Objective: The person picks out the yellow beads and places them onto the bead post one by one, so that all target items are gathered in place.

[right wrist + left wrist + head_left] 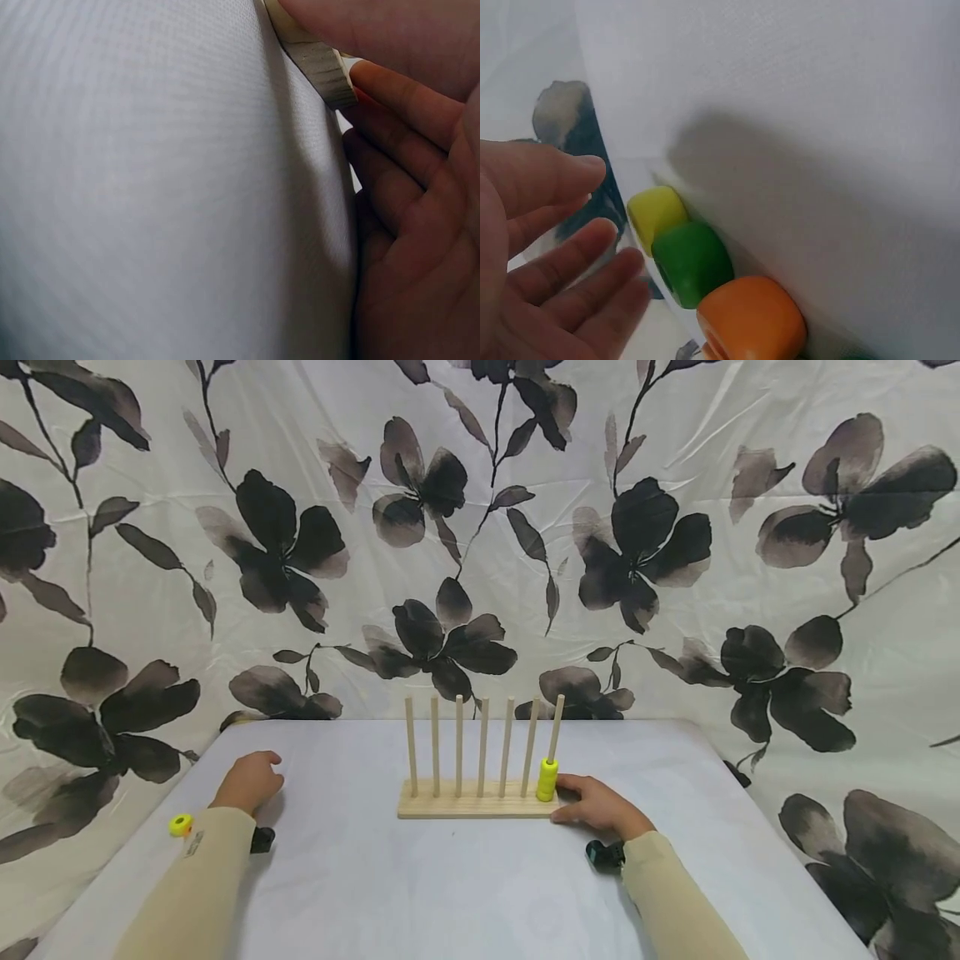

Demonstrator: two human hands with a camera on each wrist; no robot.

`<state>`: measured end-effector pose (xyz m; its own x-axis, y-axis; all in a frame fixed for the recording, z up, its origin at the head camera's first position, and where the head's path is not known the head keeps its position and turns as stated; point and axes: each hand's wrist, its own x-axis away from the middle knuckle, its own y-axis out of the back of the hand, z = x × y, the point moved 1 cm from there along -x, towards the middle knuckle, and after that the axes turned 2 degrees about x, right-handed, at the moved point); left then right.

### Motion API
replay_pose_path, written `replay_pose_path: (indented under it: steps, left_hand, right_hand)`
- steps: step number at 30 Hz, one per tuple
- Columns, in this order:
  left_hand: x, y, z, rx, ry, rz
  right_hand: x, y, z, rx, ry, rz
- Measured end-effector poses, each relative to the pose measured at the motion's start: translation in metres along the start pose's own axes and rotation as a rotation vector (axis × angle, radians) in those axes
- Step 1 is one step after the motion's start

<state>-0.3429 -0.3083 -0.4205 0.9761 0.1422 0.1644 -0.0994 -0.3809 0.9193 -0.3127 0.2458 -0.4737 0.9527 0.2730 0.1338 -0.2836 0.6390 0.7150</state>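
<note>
A wooden stand with several upright pegs (472,811) stands mid-table, and yellow beads (547,781) are stacked on its rightmost peg. My right hand (600,805) grips the right end of the base, thumb at the front and fingers behind; the right wrist view shows the base end (322,71) between them. Over the table's left side, my left hand (248,781) holds nothing, its fingers loosely bent and apart. Beside it in the left wrist view lie a yellow bead (657,220), a green bead (694,265) and an orange bead (752,319) in a row.
A white cloth covers the table (450,893). Behind it hangs a floral-patterned sheet (540,585). The head view shows a yellow bead (180,825) by the left edge, with the left sleeve (191,885) partly hiding what lies there.
</note>
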Motion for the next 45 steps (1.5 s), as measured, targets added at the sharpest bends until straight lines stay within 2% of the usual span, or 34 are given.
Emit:
replay_pose_path:
  steps: [5,16,25,30,34,39,45]
  left_hand:
    - [-0.003,-0.004,0.004,-0.003,0.023,0.025]
    - [0.003,-0.002,0.004,-0.023,-0.005,0.045]
    - [-0.005,-0.006,0.013,-0.009,-0.036,0.016]
    - [-0.001,-0.004,0.008,0.001,-0.037,0.01]
    - [0.003,-0.003,0.006,0.008,-0.069,-0.004]
    - [0.005,-0.001,0.001,0.059,-0.09,-0.019]
    - [0.01,-0.001,-0.008,0.173,-0.028,-0.003]
  right_hand:
    - [-0.002,-0.001,0.0,-0.001,0.006,-0.005]
    - [-0.001,-0.001,0.0,-0.002,-0.003,-0.001]
    - [-0.001,-0.002,0.0,0.005,0.005,-0.008]
    - [-0.002,-0.001,0.0,0.001,0.003,-0.008]
    - [-0.002,-0.001,0.001,-0.001,0.0,-0.008]
    - [-0.002,-0.001,0.002,-0.001,-0.001,-0.011]
    - [-0.001,-0.002,0.001,0.001,0.0,-0.013]
